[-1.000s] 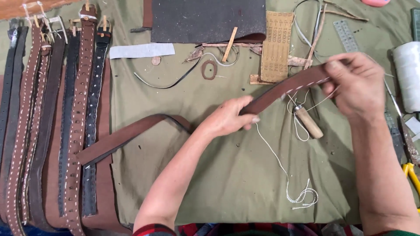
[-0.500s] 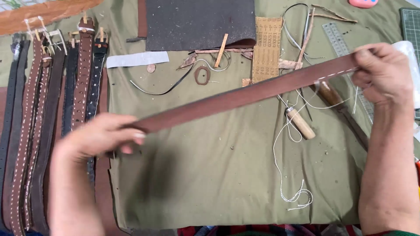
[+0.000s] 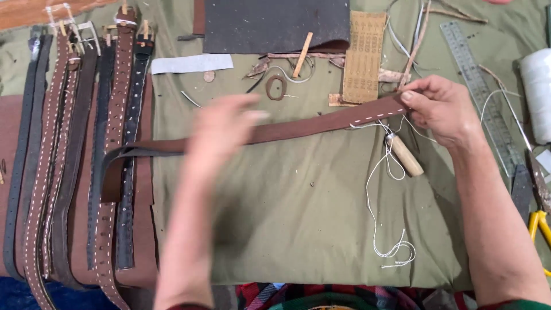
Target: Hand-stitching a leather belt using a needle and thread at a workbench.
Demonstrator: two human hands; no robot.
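Fingers (image 3: 414, 96) of the right hand (image 3: 445, 109) pinch the stitched end of the brown leather strap (image 3: 304, 127), which runs leftward across the green cloth (image 3: 287, 224) toward the belts (image 3: 74, 161) at its left edge. Left hand (image 3: 221, 129) hovers blurred over the strap, fingers spread.

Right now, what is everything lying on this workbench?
brown leather strap: one, brown, stretched across the cloth, white stitches at its right end
finished belts: several, brown and black, left side
olive cloth: one, covers the bench
dark leather sheet: one, top centre
metal ruler: one, grey, right
white thread: one, trailing from the strap
wooden-handled awl: one, under the strap end
thread spool: one, white, right edge
left hand: blurred, over the strap
right hand: fingers pinch the strap end
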